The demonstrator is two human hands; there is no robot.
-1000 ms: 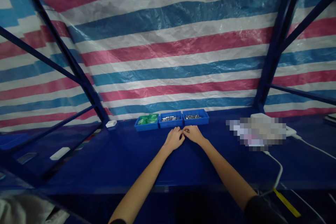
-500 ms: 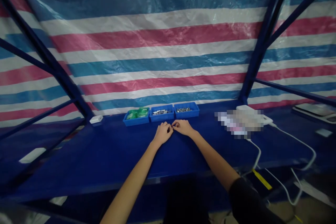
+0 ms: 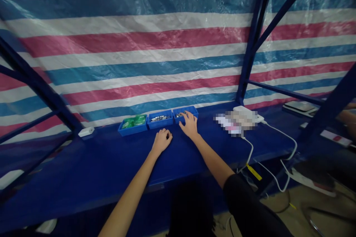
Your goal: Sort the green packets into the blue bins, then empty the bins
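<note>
Three blue bins stand in a row on the blue table. The left bin (image 3: 133,130) holds green bagged items, the middle bin (image 3: 160,123) elongated metal parts, and the right bin (image 3: 194,112) small shiny metal pieces. My right hand (image 3: 189,125) reaches over the front of the right bin, fingers spread, fingertips at the metal pieces. My left hand (image 3: 161,140) rests on the table just in front of the middle bin, fingers curled together; whatever they may hold is too small to make out.
A white adapter (image 3: 86,132) lies at the back left. To the right are a white device (image 3: 244,112) with cables and a pixelated item. Blue metal posts frame the table, and another person's arm (image 3: 349,118) shows at the far right.
My hands have come apart. The right one has moved forward to the right bin and its fingers have spread, while the left stays in front of the bins. The view has shifted right.
</note>
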